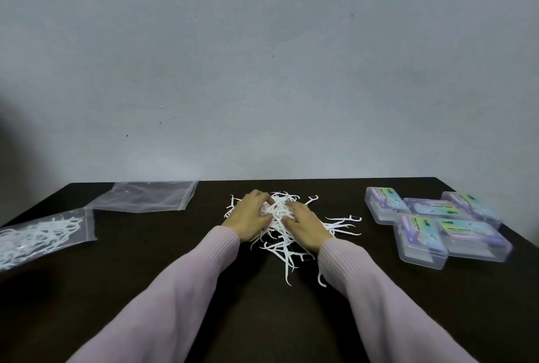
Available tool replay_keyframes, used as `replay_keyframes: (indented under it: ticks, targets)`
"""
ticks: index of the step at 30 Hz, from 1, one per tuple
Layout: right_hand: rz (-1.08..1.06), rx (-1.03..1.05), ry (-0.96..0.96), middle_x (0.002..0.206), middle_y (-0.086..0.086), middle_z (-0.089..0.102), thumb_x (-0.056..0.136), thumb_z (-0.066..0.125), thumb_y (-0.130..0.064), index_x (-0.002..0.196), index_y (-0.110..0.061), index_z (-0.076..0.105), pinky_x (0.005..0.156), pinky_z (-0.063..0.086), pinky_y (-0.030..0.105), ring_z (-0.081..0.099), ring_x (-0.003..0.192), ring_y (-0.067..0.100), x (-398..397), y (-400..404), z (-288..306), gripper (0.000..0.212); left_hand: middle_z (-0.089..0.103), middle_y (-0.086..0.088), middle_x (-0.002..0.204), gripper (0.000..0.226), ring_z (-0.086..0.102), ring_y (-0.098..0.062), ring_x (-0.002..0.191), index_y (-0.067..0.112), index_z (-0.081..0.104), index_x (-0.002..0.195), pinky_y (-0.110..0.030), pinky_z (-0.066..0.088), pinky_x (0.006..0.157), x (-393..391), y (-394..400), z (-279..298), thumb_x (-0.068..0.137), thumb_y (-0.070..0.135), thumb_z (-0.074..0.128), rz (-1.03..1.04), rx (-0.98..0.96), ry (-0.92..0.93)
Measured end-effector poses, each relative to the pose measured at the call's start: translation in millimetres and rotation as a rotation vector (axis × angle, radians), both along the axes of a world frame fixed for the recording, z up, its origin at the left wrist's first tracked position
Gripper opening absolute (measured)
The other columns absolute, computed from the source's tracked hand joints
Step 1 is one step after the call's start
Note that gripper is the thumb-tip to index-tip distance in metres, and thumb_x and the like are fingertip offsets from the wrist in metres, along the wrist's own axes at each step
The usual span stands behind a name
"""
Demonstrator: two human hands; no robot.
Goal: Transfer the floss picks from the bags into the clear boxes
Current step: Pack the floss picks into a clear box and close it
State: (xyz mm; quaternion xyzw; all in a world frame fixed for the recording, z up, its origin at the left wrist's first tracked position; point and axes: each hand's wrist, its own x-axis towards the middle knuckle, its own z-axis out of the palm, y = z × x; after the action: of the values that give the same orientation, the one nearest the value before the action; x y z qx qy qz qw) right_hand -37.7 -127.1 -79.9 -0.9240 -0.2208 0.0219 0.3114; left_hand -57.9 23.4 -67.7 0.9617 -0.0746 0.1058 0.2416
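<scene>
Both hands were in the loose floss picks (287, 234) mid-bench (145, 260): left hand (248, 218) and right hand (303, 224) curled around a clump. Empty bag (145, 197) and full bag (40, 237) sat left, clear boxes (437, 222) right, lids closed.

A plain indoor work spot, its kind uncertain

A dark brown desk (116, 289) stands pushed against a bare, grey-painted wall (262, 56) with small specks, filling the upper half of the frame. On it lie only packing goods: clear zip bags (145, 197) at left, loose white floss picks (291, 234) in the middle, and clear boxes (431, 222) at right. Nothing marks it as a home, shop or office.
</scene>
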Motion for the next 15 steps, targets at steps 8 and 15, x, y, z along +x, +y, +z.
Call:
replay_keyframes:
  ticks: [8,15]
  targets:
    - [-0.067,0.135,-0.126,0.137,0.002,0.047,0.096,0.046,-0.027,0.129,-0.015,0.046,0.11,0.029,0.038,0.044,0.125,0.017,-2,-5,9,0.035,0.049,0.0,0.132,0.033,0.039,-0.017,0.127,0.021,0.051,0.12,-0.05,0.01,0.115,1,-1,12,0.087,0.023,0.053,0.059,-0.026,-0.017]
    - [-0.423,0.075,0.062,0.148,0.01,0.034,0.099,0.037,-0.028,0.14,-0.01,0.034,0.116,0.008,0.046,0.026,0.139,0.024,18,-54,2,0.045,0.046,0.003,0.136,0.03,0.035,-0.012,0.13,0.021,0.048,0.126,-0.048,0.009,0.117,0,-36,5,0.099,0.03,0.041,-0.094,0.002,-0.068]
